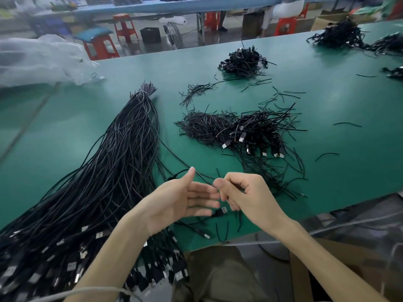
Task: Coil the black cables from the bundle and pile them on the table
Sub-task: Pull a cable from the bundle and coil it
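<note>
At six o'clock, the left hand (185,201) is spreading wide, fingers straight and thumb up. Just at its three o'clock, the right hand (242,192) is pinching a thin black cable (205,179) with curled fingers. The bundle (104,182) is lying on the green table (327,166) at eight o'clock, stretching toward eleven. A pile of coiled cables (257,131) is sitting at one o'clock.

Bare forearms (113,253), bare left hand (181,201), right hand (248,197), olive-brown trousers (220,277)
</note>
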Demonstrator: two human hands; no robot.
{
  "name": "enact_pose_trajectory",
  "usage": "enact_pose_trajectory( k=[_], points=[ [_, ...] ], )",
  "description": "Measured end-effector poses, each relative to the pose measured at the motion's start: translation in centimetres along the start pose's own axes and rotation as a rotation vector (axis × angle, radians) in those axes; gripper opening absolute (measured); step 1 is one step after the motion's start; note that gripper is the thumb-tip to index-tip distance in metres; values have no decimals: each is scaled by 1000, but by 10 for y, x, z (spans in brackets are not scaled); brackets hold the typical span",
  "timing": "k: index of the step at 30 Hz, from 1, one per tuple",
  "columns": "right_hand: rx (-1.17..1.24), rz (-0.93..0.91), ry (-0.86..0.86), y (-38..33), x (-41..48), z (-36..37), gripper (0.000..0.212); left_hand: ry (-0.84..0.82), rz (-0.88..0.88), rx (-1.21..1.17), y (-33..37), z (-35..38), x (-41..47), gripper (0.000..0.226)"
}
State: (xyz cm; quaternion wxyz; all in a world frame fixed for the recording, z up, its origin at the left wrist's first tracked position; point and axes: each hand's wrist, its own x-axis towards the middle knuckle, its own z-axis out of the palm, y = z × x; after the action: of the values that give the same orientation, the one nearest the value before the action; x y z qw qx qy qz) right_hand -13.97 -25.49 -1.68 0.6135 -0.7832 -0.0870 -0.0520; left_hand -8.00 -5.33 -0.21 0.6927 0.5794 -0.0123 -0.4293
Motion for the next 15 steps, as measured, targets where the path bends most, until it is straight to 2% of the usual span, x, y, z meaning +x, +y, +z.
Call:
enact_pose_trajectory(
  k=[1,3,5,8,11,15],
  points=[
    [-20,-10,-30,0,-2,2,44,64,41,-39,0,2,4,61],
    [-79,-19,-99,0,-8,6,43,167,119,-276,4,3,12,42],
    [-122,2,-152,1,-13,10,44,129,188,-540,12,-2,17,28],
    [-148,56,-180,6,-16,9,46,71,253,-717,21,-13,16,28],
    [-156,91,-201,9,-18,6,46,-7,317,-760,26,-19,8,32],
    [-187,143,-273,12,-19,4,46,-71,427,-589,28,-20,-2,33]
  ],
)
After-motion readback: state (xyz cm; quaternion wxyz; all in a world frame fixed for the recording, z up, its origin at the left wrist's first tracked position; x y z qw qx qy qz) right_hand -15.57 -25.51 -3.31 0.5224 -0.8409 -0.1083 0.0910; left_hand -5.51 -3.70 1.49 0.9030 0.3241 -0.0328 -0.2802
